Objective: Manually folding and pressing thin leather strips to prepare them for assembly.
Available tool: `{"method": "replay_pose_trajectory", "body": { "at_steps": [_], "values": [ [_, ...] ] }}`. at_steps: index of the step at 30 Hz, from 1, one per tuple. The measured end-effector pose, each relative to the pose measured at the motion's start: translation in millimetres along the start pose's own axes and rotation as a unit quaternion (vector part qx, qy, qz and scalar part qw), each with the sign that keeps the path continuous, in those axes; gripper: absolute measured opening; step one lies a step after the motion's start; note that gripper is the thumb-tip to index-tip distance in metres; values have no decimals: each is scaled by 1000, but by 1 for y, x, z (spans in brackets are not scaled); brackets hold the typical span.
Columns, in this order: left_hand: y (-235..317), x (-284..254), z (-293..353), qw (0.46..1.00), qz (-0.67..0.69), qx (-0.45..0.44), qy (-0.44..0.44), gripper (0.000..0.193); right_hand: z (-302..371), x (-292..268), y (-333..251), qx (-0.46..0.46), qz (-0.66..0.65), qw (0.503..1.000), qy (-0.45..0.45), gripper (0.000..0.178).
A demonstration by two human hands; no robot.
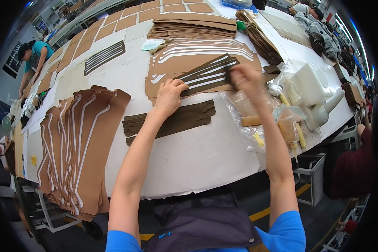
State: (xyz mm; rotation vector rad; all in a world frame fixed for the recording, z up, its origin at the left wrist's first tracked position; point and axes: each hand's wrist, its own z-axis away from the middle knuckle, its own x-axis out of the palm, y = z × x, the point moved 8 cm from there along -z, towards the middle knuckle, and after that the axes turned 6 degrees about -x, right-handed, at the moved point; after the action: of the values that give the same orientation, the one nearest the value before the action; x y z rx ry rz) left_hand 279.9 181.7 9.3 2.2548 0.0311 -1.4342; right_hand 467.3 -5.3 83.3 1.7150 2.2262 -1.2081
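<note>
In front of me, dark olive fabric strips with white bands [206, 80] fan out over a brown cardboard-like panel [155, 86]. My left hand [169, 97] is closed, its fingertips pressed together on the strips' left end. At their right end my right hand [248, 82] is blurred by motion, its fingers closed around a dark strip end. Between me and the panel lies a loose stack of plain dark olive strips [185, 119], partly covered by my left forearm. White curved bands mark the panel's far part.
Brown panels with white curved lines [77, 147] overlap at the left table edge. A striped dark piece [105, 57] lies farther off. Brown stacks [193, 26] stand at the back. Plastic bags [245, 105], a white container [311, 86] and a bottle [323, 111] crowd the right. A co-worker [40, 52] leans over the far left.
</note>
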Motion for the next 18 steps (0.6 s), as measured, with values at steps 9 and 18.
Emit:
{"method": "replay_pose_trajectory", "body": {
  "at_steps": [9, 18],
  "values": [
    [58, -37, 20, 983, -62, 31, 172, 17, 34, -219, -67, 66, -263, 930, 249, 22],
    [49, -32, 154, 687, 559, -331, -325, 87, 142, 53, -209, 5, -151, 979, -134, 20]
  ]
}}
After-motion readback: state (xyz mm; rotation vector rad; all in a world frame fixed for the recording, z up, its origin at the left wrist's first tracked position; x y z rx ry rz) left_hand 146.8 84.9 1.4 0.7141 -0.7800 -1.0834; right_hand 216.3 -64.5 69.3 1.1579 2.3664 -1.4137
